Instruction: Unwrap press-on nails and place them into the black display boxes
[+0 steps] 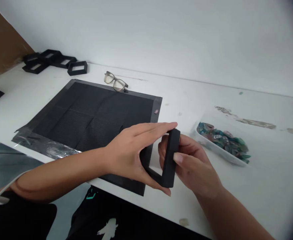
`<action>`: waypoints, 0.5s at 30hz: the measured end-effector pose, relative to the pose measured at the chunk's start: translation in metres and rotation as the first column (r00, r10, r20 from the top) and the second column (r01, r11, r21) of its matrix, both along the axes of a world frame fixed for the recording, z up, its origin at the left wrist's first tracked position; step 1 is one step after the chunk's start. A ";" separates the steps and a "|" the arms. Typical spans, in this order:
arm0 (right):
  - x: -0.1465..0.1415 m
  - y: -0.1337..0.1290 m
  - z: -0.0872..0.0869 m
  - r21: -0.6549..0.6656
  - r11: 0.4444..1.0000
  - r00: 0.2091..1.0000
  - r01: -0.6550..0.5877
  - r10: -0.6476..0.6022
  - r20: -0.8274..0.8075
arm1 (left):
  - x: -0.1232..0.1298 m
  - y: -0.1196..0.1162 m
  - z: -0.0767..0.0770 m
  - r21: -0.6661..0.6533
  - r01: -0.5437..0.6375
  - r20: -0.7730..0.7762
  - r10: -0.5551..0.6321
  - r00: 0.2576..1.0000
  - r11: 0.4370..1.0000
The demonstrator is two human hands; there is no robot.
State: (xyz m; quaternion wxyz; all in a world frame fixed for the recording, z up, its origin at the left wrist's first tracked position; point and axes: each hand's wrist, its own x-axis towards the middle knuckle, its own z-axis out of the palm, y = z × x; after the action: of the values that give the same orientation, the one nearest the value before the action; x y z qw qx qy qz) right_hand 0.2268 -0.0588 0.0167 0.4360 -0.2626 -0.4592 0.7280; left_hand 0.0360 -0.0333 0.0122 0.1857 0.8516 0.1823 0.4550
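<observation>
Head: black frame (171, 160) is held over the black sheet's (93, 113) right edge, ends spanned by left hand's (126, 150) fingers, one side pinched by right hand (198, 170); best gripped lightly, sides unbowed. Counted: one held frame, about five loose frames (77, 72), one sheet, one glasses pair (114, 80), one tub (221, 152); its pieces (218, 137) can't be counted.
</observation>
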 end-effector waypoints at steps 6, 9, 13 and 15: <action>-0.003 -0.006 0.002 0.073 0.997 1.000 0.015 -0.016 0.007 | -0.001 -0.006 0.007 0.038 -0.015 -0.052 0.017 0.998 0.999; -0.005 -0.010 0.004 0.099 0.995 1.000 0.027 -0.028 0.010 | -0.001 -0.008 0.009 0.062 -0.030 -0.047 0.033 0.998 0.998; -0.006 -0.014 0.008 0.075 0.996 0.997 0.055 -0.059 0.055 | -0.001 -0.008 0.009 0.045 -0.007 -0.033 0.009 0.999 0.999; -0.006 -0.017 0.010 0.069 0.995 0.994 0.068 -0.073 0.078 | -0.001 -0.008 0.010 0.018 0.009 -0.043 -0.008 0.999 1.000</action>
State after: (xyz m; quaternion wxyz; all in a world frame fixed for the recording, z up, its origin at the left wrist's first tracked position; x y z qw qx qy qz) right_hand 0.2211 -0.0754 0.0268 0.4510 -0.2932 -0.4909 0.6853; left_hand 0.0353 -0.0414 0.0220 0.1762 0.8635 0.1784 0.4375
